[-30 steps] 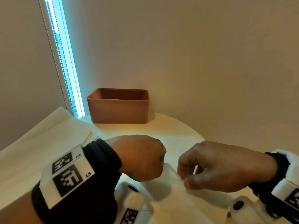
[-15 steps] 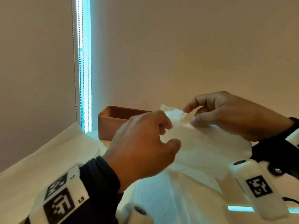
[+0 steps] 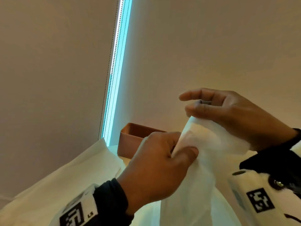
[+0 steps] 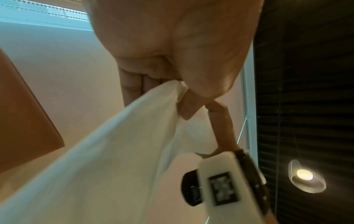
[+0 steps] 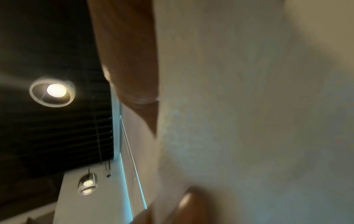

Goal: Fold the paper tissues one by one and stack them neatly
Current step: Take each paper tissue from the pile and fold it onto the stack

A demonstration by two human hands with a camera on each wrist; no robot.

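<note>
A white paper tissue (image 3: 203, 162) hangs in the air between both hands, above the table. My left hand (image 3: 182, 150) pinches a bunched part of it between thumb and curled fingers; the left wrist view shows that pinch (image 4: 178, 87) with the tissue (image 4: 114, 151) trailing down. My right hand (image 3: 193, 115) is higher and to the right. Its thumb holds the tissue's top edge and its index finger sticks out above. The tissue (image 5: 249, 121) fills most of the right wrist view. A pile of flat tissues (image 3: 65, 173) lies at the left.
A brown box (image 3: 128, 141) stands at the back of the table, behind my left hand and next to the window blind's cord (image 3: 112, 62). Plain walls rise behind it. The wrist views show ceiling lamps (image 4: 304, 176) and dark slats overhead.
Both hands have lifted the tissue from just above the table to well up in the air. The right hand has drawn up and to the right of the left. The head view has tilted upward.
</note>
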